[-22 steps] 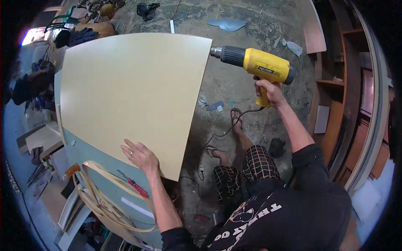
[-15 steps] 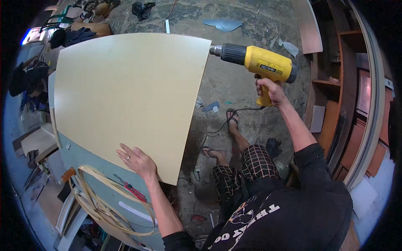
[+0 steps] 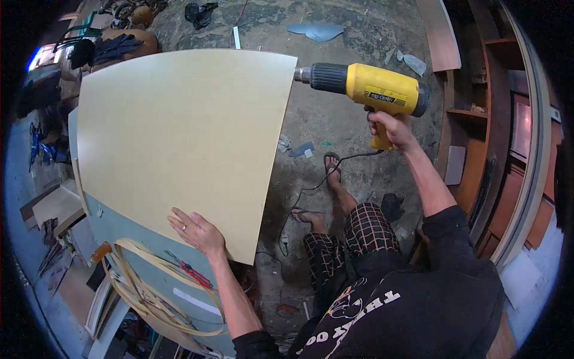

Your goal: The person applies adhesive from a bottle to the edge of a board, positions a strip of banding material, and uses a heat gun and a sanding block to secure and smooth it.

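The person's right grip (image 3: 391,128) is wrapped around the handle (image 3: 381,142) of a yellow heat gun (image 3: 382,88), its nozzle (image 3: 302,75) just beside the right edge of a cream panel (image 3: 191,137). The left grip (image 3: 200,234), spread and flat, rests on the panel, which lies over a blue-green worktop (image 3: 134,229).

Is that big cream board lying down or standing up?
The board lies flat: its broad face is up, the left hand rests on it, and blue-green tabletop shows beneath.

A workshop: yellow heat gun (image 3: 382,87), pale panel (image 3: 185,143), coiled strips (image 3: 142,248), wooden shelving (image 3: 467,113), littered floor (image 3: 376,179).
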The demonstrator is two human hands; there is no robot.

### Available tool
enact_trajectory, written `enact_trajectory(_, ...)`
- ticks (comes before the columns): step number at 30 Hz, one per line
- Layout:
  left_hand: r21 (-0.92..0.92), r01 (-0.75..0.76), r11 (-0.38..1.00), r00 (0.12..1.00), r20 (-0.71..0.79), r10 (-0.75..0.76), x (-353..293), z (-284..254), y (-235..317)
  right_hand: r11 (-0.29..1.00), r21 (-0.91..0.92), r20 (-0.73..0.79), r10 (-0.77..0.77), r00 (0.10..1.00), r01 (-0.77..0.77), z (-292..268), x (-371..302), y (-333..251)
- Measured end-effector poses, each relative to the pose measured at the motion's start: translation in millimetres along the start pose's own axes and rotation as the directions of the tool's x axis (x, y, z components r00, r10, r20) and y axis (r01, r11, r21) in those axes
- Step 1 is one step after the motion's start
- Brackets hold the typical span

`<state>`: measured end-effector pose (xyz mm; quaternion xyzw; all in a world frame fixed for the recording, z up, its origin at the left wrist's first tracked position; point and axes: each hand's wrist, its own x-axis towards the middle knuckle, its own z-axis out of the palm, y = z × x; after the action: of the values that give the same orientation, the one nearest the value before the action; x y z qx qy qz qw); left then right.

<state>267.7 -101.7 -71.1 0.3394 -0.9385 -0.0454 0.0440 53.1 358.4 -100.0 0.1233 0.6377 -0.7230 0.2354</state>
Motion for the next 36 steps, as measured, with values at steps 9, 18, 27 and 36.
enact_trajectory(9, -0.009, -0.007, 1.0, 1.0, -0.004, 0.007, 0, 4, -1, 0.999, -0.037, 0.039, -0.024, 0.999, 0.026, 6, -9, -11)
enact_trajectory(18, -0.011, -0.009, 1.0, 1.0, -0.021, 0.009, 2, 3, 1, 0.992, -0.126, 0.029, -0.017, 0.999, 0.02, 11, -17, 7)
enact_trajectory(27, -0.016, 0.009, 1.0, 1.0, -0.009, -0.009, 2, 3, -4, 0.948, -0.317, 0.103, -0.004, 0.995, 0.036, 12, -34, 35)
enact_trajectory(36, -0.024, 0.013, 1.0, 1.0, -0.014, -0.014, 1, 4, -4, 0.909, -0.396, 0.074, -0.109, 0.991, 0.129, 14, -43, 40)
